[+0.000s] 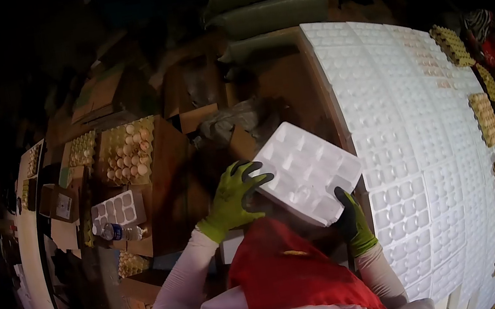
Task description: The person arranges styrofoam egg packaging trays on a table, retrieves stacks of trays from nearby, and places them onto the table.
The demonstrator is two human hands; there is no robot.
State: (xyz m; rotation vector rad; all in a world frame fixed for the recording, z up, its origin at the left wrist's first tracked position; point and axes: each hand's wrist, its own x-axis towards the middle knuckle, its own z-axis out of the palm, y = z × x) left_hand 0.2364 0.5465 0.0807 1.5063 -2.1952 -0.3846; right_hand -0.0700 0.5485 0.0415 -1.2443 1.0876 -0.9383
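A white foam egg tray (pixel 312 173) with moulded cups is held tilted in front of my body. My right hand (pixel 353 222), in a green glove with dark fingertips, grips its near right corner with the thumb over the top. At the tray's left edge is my left hand (pixel 232 199), gloved the same way. Its fingers are spread, and a couple of fingertips overlap the edge; whether they press on it is hard to tell. To the right, many similar white foam trays (pixel 397 202) lie side by side over a long table.
Pulp trays of eggs (pixel 130 150) sit on boxes at left, near a plastic bottle (pixel 118 232) and another foam tray (pixel 117 210). Yellowish pulp trays (pixel 486 118) line the far right edge. Stacked sacks (pixel 271 15) and an open cardboard box (pixel 56 203) stand around.
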